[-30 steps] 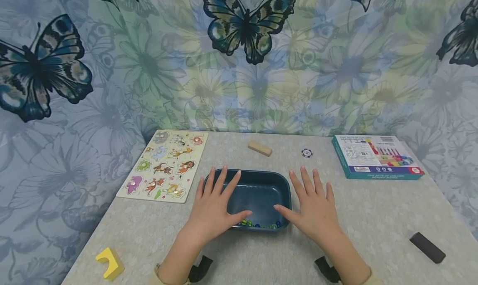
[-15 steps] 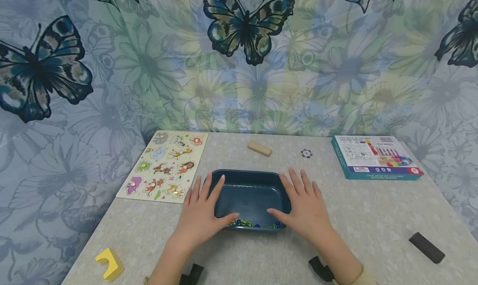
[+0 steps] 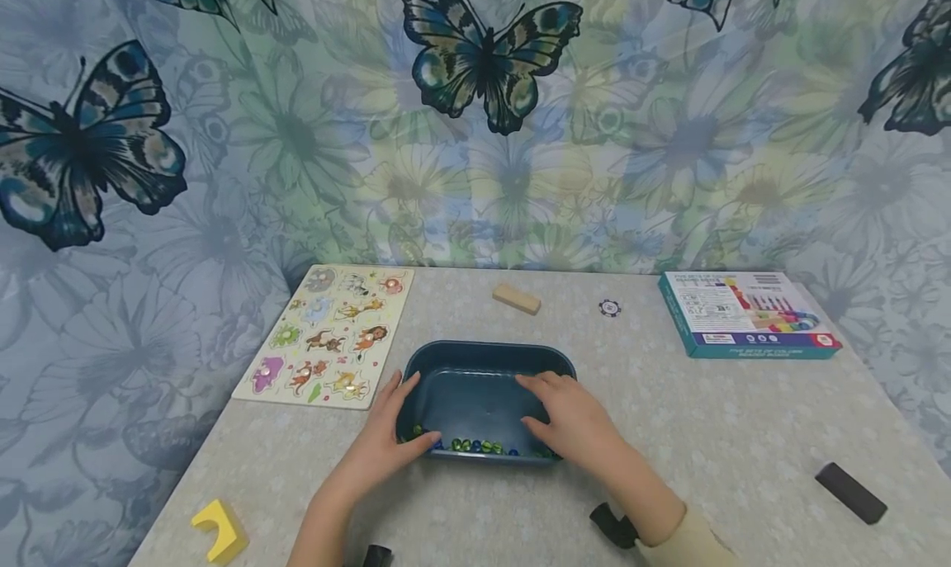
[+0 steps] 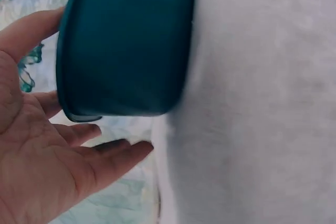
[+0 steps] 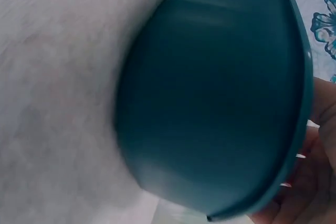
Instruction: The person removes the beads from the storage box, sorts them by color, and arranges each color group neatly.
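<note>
A dark blue rectangular tray (image 3: 483, 394) sits on the table in front of me. Green and blue marbles (image 3: 475, 446) lie in a row along its near inner side. At the tray's left end is my left hand (image 3: 380, 443), its thumb over the near left corner and its fingers loosely spread along the outside. The left wrist view shows that hand (image 4: 47, 156) beside the tray's outer wall (image 4: 126, 45), several fingers extended below it. My right hand (image 3: 575, 414) reaches over the right rim, fingertips and thumb above the inside. In the right wrist view, the tray wall (image 5: 210, 93) partly hides its fingers.
An animal puzzle board (image 3: 327, 336) lies at the back left. Behind the tray are a wooden block (image 3: 516, 298) and a poker chip (image 3: 610, 308). A boxed toy set (image 3: 746, 315) is at the back right, a black block (image 3: 850, 493) at right, a yellow arch block (image 3: 220, 531) front left.
Both hands have come down from above the tray. The left moved left to the tray's left end; the right moved inward over the right rim, its fingers less spread. More marbles show.
</note>
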A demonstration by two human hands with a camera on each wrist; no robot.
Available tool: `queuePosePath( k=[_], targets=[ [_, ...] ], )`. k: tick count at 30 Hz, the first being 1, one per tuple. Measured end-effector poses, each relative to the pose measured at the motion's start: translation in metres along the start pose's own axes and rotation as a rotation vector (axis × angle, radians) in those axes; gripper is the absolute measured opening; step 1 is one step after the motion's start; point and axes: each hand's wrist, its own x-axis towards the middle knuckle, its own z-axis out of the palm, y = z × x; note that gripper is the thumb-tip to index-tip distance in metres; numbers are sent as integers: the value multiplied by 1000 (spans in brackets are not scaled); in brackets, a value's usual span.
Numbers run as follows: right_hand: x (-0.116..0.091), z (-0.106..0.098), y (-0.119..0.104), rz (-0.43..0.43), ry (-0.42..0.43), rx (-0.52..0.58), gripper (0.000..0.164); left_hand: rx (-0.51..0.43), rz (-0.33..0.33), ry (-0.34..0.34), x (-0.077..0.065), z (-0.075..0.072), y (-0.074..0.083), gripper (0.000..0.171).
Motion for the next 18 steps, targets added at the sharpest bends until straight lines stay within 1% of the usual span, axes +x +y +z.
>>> queuePosePath(
  k=[2, 4, 7, 11, 14, 18],
  targets=[
    [4, 3, -2, -9, -56, 45, 45, -45, -25, -12, 0, 2, -3, 84],
    [9, 5, -3, -14, -117, 77, 36, -68, -41, -15, 1, 2, -6, 83],
    [16, 8, -4, -11, -210, 141, 26, -72, -61, -16, 1, 3, -8, 82],
    [22, 13, -3, -7, -326, 197, 19, -80, -78, -23, 1, 3, -9, 82],
    [24, 17, -2, -12, -386, 229, 13, -88, -92, -20, 0, 3, -10, 83],
    [26, 20, -2, -30, -415, 269, 6, -108, -91, -23, -1, 2, -12, 83]
  ],
)
